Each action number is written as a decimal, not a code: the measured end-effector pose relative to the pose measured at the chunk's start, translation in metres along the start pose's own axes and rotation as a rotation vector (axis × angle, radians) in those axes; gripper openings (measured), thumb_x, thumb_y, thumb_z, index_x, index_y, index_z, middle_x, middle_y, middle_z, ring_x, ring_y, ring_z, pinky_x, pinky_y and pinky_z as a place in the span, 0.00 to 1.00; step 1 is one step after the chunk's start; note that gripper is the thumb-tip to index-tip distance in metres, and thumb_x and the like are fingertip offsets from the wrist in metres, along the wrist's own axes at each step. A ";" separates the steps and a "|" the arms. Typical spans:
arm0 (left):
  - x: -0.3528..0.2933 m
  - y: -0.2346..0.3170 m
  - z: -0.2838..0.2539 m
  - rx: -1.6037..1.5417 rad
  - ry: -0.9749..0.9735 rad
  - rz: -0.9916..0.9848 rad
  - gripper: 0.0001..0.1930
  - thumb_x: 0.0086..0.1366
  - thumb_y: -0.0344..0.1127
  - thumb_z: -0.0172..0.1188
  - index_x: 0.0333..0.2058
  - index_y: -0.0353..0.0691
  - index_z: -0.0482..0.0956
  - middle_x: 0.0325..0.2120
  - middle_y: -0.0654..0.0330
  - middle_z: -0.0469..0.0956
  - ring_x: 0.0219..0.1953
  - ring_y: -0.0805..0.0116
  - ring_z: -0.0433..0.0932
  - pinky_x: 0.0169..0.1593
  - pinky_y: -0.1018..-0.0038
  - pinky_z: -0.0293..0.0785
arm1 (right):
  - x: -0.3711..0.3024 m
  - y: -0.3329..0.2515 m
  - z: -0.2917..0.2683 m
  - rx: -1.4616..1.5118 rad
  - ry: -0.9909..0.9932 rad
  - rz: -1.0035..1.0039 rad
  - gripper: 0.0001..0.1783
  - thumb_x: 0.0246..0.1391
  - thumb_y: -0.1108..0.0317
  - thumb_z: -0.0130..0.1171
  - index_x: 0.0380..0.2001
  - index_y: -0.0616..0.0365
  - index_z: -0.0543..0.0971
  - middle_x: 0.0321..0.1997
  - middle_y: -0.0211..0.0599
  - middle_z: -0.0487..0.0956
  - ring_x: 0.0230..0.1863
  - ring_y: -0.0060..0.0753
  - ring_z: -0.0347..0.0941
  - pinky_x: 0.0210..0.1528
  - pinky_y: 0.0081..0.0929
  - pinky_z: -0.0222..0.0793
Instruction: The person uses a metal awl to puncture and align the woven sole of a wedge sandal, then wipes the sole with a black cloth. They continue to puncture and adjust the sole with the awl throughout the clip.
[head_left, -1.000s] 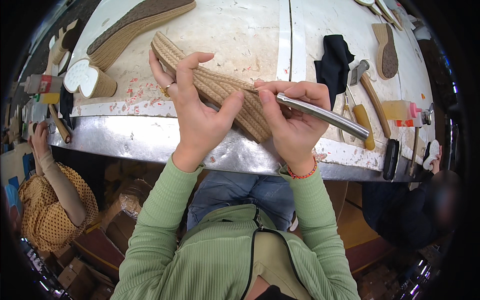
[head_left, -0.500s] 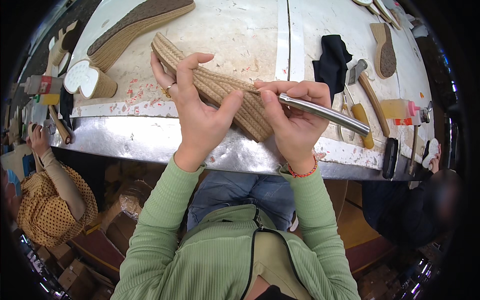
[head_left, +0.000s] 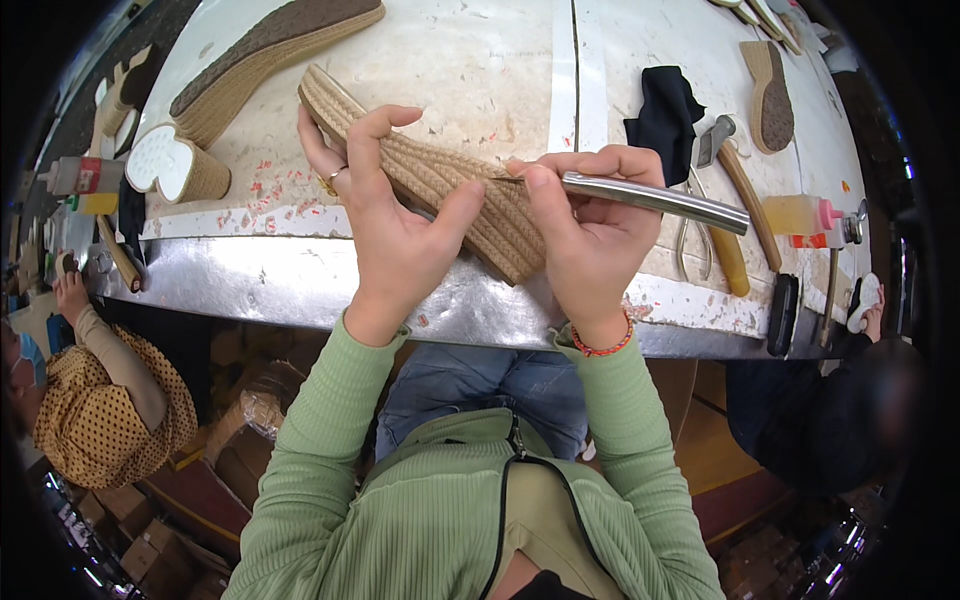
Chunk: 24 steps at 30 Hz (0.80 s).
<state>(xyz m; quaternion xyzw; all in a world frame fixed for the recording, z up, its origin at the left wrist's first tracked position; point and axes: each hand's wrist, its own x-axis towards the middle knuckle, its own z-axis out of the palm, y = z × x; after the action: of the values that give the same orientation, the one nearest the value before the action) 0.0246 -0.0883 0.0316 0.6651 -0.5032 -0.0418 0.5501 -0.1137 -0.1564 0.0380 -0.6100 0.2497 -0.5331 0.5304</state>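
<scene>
A tan wedge shoe sole [head_left: 425, 165], wrapped in braided rope, lies aslant over the near part of the table. My left hand [head_left: 400, 230] is closed around it, thumb pressed on the braid and fingers behind the far side. Between thumb and fingers, my right hand [head_left: 590, 235] grips an awl with a shiny metal handle [head_left: 690, 207]. Its thin tip points left and meets the braided side close to my left thumb. Whether the tip goes under the braid is too small to tell.
Beyond my left hand lie a brown-bottomed wedge sole [head_left: 275, 60] and a white-topped one [head_left: 185, 165]. To the right are black cloth [head_left: 665, 110], a hammer [head_left: 750, 200], a yellow handle [head_left: 730, 262] and a pink-capped bottle [head_left: 795, 217]. People work on both sides.
The awl's handle end has swung away from me, so it lies more level across the view. Its tip stays near my left thumb. My left hand and the sole have hardly moved.
</scene>
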 end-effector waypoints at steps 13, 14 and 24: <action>0.001 -0.001 0.001 -0.023 -0.002 -0.022 0.32 0.47 0.36 0.69 0.51 0.41 0.67 0.59 0.41 0.56 0.70 0.42 0.27 0.68 0.49 0.35 | -0.003 0.001 -0.001 0.010 -0.049 -0.019 0.19 0.53 0.86 0.60 0.38 0.59 0.61 0.35 0.49 0.80 0.41 0.34 0.81 0.40 0.21 0.78; 0.001 -0.001 0.001 -0.025 0.002 -0.021 0.32 0.47 0.36 0.70 0.51 0.41 0.67 0.58 0.42 0.57 0.70 0.42 0.27 0.68 0.49 0.35 | -0.004 0.003 -0.002 -0.029 -0.071 -0.056 0.19 0.53 0.86 0.59 0.38 0.59 0.61 0.35 0.49 0.80 0.41 0.34 0.81 0.41 0.22 0.78; 0.001 0.002 0.004 -0.019 0.033 -0.025 0.30 0.46 0.34 0.67 0.50 0.41 0.67 0.55 0.44 0.61 0.69 0.40 0.31 0.67 0.48 0.36 | -0.005 0.002 -0.002 0.130 0.012 -0.002 0.17 0.51 0.85 0.61 0.36 0.60 0.65 0.34 0.43 0.80 0.38 0.25 0.79 0.39 0.18 0.77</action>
<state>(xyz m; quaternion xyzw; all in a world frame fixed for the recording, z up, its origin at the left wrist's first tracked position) 0.0213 -0.0916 0.0319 0.6666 -0.4853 -0.0426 0.5641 -0.1163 -0.1540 0.0339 -0.5714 0.2172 -0.5521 0.5670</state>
